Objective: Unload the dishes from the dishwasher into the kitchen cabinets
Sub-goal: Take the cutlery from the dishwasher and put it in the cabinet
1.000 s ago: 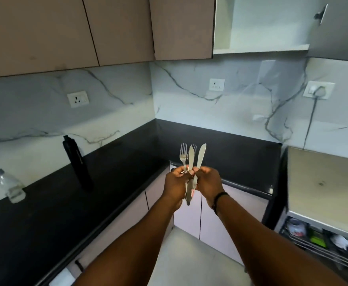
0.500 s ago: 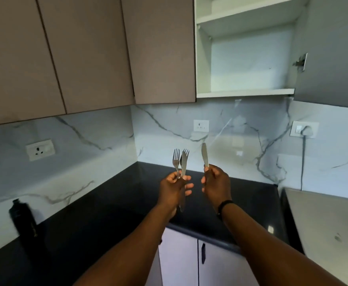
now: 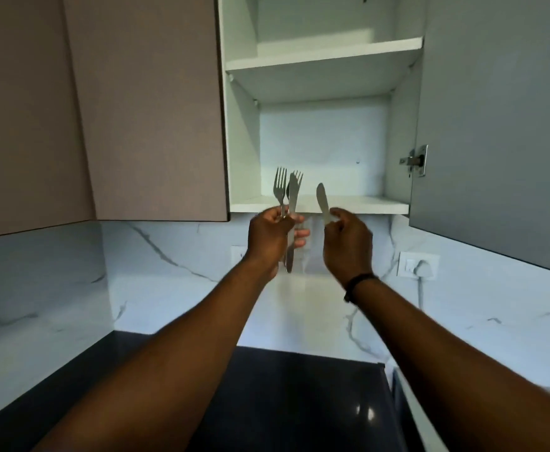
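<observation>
Both hands raised before the open cabinet point(image 3: 324, 132), just below the front edge of its bottom shelf point(image 3: 348, 203). Left hand point(image 3: 272, 238) has its grip closed around a bunch of cutlery: two forks point(image 3: 280, 189) and a knife point(image 3: 293, 194), handles down, tips up. Right hand point(image 3: 348, 243) pinches a second knife point(image 3: 323, 202) alone, likely split off to set down singly. Shelves bare; black worktop point(image 3: 286, 402) below.
</observation>
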